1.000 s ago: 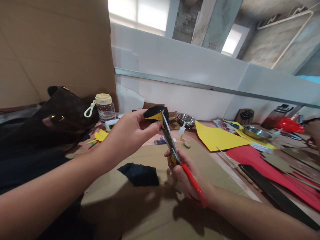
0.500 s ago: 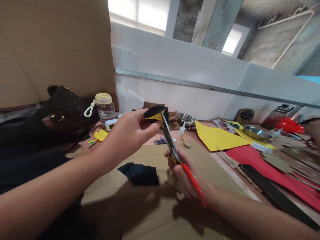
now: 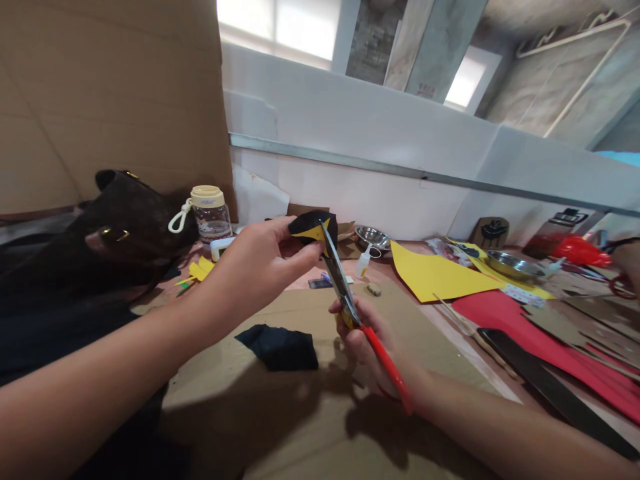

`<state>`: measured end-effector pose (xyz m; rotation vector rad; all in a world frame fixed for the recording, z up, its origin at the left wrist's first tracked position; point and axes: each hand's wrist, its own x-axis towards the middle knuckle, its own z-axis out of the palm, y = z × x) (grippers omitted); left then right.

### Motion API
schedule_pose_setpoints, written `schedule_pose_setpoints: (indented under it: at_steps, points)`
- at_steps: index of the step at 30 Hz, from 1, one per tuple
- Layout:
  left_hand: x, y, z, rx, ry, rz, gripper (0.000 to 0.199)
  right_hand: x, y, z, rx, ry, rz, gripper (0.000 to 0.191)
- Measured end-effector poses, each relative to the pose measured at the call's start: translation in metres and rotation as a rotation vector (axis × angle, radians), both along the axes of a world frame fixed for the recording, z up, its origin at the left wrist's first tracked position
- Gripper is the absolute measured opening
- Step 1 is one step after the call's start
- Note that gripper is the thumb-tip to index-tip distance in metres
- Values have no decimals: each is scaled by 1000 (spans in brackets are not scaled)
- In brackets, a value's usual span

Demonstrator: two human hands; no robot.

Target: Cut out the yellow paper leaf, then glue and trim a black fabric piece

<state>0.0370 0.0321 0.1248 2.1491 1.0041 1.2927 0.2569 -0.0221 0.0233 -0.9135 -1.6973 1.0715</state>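
My left hand (image 3: 275, 257) pinches a small piece of black and yellow material (image 3: 313, 225) between thumb and fingers, raised above the table. My right hand (image 3: 367, 337) is closed around red-handled scissors (image 3: 345, 287), tilted with the tips up and to the left. The blades meet the right side of the black and yellow piece; how far they cut into it I cannot tell. Beneath my hands, a dark scrap (image 3: 281, 348) that looks like cloth lies on a cardboard sheet (image 3: 240, 413).
Behind the hands are a glue bottle (image 3: 363, 264), a steel bowl (image 3: 373, 237) and a clear jar (image 3: 211, 217). Yellow sheet (image 3: 440, 273), red sheet (image 3: 505, 320) and a long dark blade-like strip (image 3: 555, 383) lie right. A dark bag (image 3: 135, 233) stands left. Another person's hand (image 3: 627, 263) shows far right.
Almost nothing differs. Both my hands, the scissors and the black and yellow piece keep the same position.
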Motion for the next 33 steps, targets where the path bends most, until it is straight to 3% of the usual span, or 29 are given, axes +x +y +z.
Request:
schedule_pose_setpoints:
  at_steps: [12,28,33]
  points:
    - [0,1,-1,27,9,-42,24,1,1,-4,-19,33,-6,56]
    - [0,-1,-1,239,169,98,27,1,0,-1,14,-20,-20,56]
    - [0,1,-2,223,176,105,30,2,0,-5,6,3,-1,56]
